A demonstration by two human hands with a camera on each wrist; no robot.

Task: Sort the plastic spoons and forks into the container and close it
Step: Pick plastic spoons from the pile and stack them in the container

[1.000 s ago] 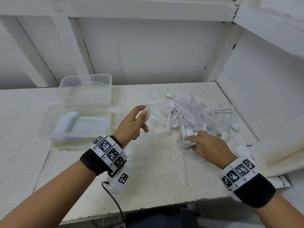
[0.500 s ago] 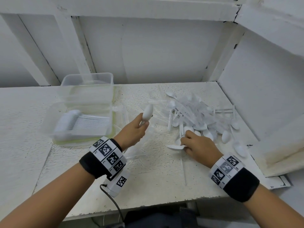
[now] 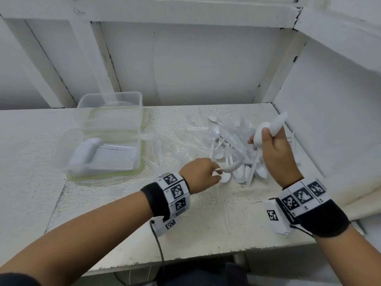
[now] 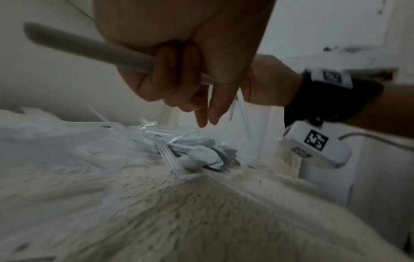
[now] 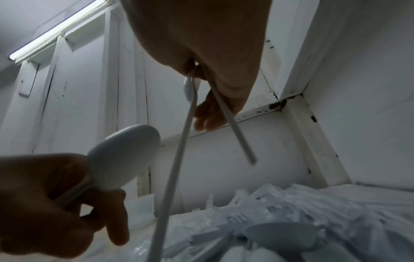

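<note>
Two spoons (image 3: pixel 268 129) sit gripped in my right hand (image 3: pixel 276 153), one more (image 3: pixel 231 169) in my curled left hand (image 3: pixel 201 175), bowls aligned for stacking; pile (image 3: pixel 233 141) between them.

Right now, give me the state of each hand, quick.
Left hand: closed, gripping a white plastic spoon by its handle.
Right hand: closed, holding white spoons raised above the pile of cutlery.

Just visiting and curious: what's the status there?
Left hand grips a spoon. Right hand holds spoons above the pile. Container open, part filled. Nothing in the way.
</note>
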